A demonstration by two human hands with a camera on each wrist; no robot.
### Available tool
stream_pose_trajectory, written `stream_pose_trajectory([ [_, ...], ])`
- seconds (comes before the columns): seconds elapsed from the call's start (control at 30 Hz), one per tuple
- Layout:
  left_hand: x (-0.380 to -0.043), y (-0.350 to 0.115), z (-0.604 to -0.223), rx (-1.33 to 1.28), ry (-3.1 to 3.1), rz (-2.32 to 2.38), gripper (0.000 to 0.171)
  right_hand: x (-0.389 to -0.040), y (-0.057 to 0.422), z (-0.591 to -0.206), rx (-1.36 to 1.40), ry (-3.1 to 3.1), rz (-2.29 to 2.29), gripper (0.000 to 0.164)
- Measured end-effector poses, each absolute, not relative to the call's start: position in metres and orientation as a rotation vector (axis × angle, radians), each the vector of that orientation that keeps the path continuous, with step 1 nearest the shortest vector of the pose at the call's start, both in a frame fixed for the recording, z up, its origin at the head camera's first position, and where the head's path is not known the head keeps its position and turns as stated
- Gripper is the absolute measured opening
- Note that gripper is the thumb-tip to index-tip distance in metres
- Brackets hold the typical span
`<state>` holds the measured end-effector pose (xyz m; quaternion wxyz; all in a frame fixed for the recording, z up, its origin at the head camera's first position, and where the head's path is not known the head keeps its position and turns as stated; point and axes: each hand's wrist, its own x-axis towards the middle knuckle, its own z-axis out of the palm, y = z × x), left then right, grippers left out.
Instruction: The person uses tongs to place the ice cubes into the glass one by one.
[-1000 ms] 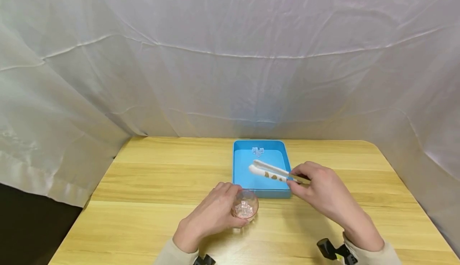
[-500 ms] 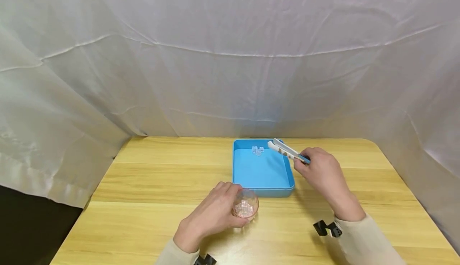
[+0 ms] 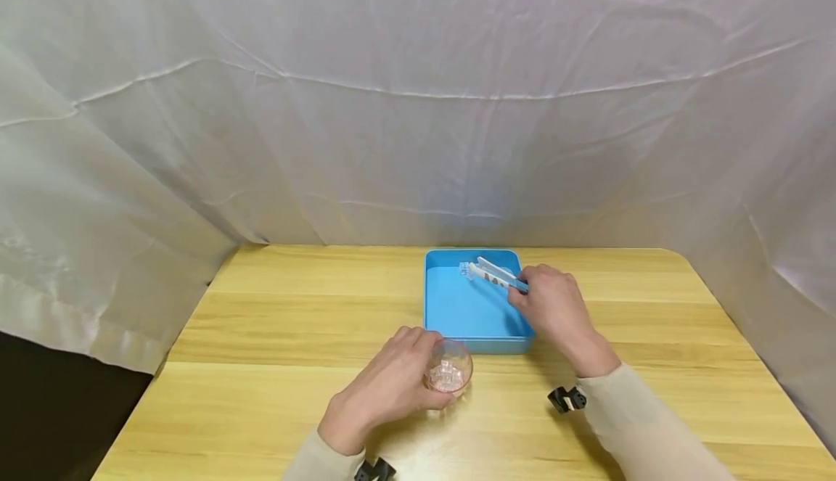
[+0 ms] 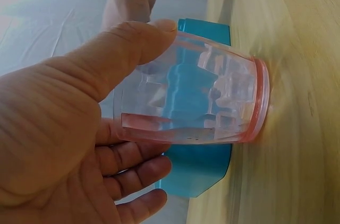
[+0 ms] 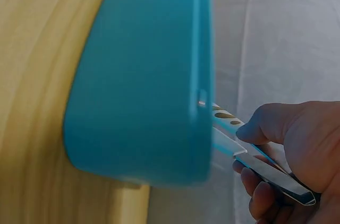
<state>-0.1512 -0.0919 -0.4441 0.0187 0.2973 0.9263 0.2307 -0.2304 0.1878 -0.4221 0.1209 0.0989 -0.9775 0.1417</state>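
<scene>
My left hand (image 3: 392, 379) grips a clear cup (image 3: 451, 362) with a pinkish tint, standing on the table in front of the tray. Several clear ice-like cubes (image 4: 226, 88) lie at the cup's bottom. With thumb and fingers, my right hand (image 3: 554, 305) holds white tongs (image 3: 494, 275) with brown spots over the right side of a blue tray (image 3: 434, 314). The tips of the tongs are spread and close beside a few clear cubes (image 3: 464, 269) near the tray's back wall. Whether they touch a cube I cannot tell. In the right wrist view the tray's wall hides the tips.
The wooden table (image 3: 281, 321) bears the tray near its back edge. A pale curtain (image 3: 366, 154) hangs behind the table and along its sides. The tray's raised walls (image 5: 138, 75) stand between the right wrist and the cubes.
My right hand has swung with the tongs out to the right, then back left and down into the tray toward the cubes. The left hand and cup have hardly moved.
</scene>
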Motion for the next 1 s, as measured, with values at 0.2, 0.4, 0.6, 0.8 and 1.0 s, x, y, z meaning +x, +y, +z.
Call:
stream_pose_trajectory([
  [0.2,-0.15,-0.092,-0.443,0.945,2.911,0.68,0.067,-0.237,0.181,-0.435,0.313,-2.863,0.356,0.02],
  [0.4,-0.148,-0.092,-0.442,0.998,2.984,0.623,0.067,-0.24,0.179,-0.442,0.332,-2.854,0.329,0.021],
  [0.6,-0.147,-0.092,-0.442,1.016,3.008,0.613,0.07,-0.24,0.178,-0.446,0.341,-2.835,0.312,0.021],
  [0.8,-0.147,-0.092,-0.443,1.016,2.997,0.626,0.07,-0.24,0.177,-0.447,0.325,-2.844,0.302,0.021],
  [1.0,-0.147,-0.092,-0.443,0.995,2.981,0.64,0.069,-0.239,0.175,-0.448,0.318,-2.863,0.324,0.023],
])
